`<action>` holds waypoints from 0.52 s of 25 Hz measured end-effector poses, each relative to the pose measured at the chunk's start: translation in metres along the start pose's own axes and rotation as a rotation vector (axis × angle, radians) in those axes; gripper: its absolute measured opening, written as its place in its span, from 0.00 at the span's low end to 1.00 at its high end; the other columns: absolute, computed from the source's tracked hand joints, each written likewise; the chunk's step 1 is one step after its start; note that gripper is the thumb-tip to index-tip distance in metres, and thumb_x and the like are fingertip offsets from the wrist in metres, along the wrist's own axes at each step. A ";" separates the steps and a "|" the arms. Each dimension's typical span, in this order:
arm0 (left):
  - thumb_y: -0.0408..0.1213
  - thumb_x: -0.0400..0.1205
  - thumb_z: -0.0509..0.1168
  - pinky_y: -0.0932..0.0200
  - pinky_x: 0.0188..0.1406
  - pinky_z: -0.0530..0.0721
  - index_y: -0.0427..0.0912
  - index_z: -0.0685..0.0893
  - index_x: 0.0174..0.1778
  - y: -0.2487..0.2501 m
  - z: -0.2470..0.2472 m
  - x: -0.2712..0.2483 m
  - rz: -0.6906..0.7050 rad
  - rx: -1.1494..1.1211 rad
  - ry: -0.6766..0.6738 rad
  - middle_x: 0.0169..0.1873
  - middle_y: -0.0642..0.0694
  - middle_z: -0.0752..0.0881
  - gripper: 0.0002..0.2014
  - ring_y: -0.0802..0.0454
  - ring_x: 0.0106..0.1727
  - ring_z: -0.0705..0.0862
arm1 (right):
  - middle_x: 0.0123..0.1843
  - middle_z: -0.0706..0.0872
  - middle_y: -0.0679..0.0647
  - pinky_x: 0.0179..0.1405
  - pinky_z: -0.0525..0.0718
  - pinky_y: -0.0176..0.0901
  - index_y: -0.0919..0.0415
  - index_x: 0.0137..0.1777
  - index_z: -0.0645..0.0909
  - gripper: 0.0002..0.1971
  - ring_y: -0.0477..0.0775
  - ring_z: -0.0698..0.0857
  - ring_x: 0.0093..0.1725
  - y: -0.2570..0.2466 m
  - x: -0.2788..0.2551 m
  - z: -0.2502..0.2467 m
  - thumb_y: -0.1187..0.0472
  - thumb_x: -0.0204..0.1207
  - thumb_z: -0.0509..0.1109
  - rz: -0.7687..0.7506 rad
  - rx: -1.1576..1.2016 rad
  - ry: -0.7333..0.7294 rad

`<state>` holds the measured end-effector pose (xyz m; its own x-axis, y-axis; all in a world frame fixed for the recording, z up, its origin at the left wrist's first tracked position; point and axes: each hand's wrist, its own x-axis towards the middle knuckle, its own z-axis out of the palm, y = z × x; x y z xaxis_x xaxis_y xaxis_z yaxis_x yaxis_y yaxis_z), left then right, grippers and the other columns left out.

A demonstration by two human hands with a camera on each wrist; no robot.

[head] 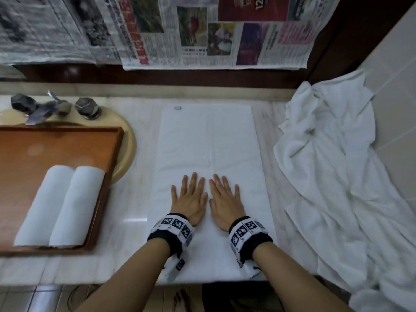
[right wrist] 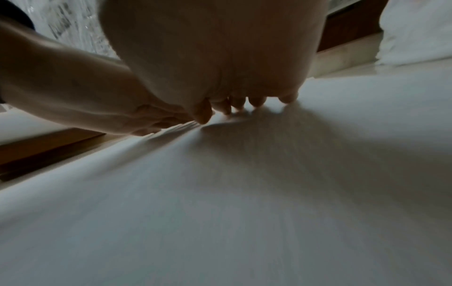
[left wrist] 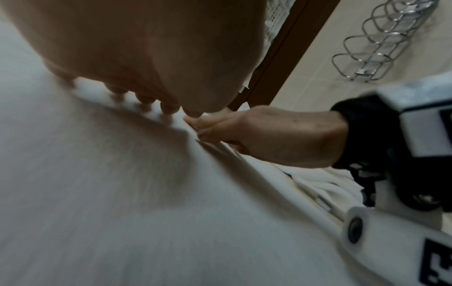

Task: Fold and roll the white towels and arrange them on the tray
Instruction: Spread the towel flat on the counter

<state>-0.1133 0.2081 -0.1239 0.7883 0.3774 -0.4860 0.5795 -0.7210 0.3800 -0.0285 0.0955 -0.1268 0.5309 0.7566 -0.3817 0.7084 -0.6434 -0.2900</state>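
A white towel (head: 207, 140) folded into a long strip lies flat on the marble counter, running away from me. My left hand (head: 190, 197) and right hand (head: 225, 197) press on its near half side by side, palms down, fingers straight and spread. The wrist views show the same towel (left wrist: 122, 193) (right wrist: 244, 193) under each palm, with the left hand (left wrist: 146, 58) and the right hand (right wrist: 215, 58) flat on the cloth. Two rolled white towels (head: 60, 206) lie side by side on the wooden tray (head: 94, 143) at the left.
A heap of unfolded white towels (head: 333, 176) fills the counter's right side against the tiled wall. The tray sits over a beige basin (head: 128, 143) with chrome taps (head: 51, 108). Newspaper (head: 202, 30) hangs over the back wall. A wire rack (left wrist: 391, 38) hangs on the wall.
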 end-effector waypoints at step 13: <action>0.52 0.90 0.37 0.38 0.80 0.32 0.55 0.44 0.86 0.009 -0.089 0.142 -0.050 -0.075 0.036 0.84 0.52 0.35 0.27 0.49 0.84 0.32 | 0.87 0.38 0.47 0.82 0.40 0.63 0.52 0.86 0.45 0.29 0.52 0.38 0.85 0.028 0.166 -0.080 0.56 0.87 0.48 -0.045 -0.016 -0.013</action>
<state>0.0220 0.3066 -0.1194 0.7642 0.4334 -0.4776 0.6310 -0.6557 0.4146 0.1165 0.2124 -0.1285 0.4925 0.7829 -0.3802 0.7388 -0.6070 -0.2928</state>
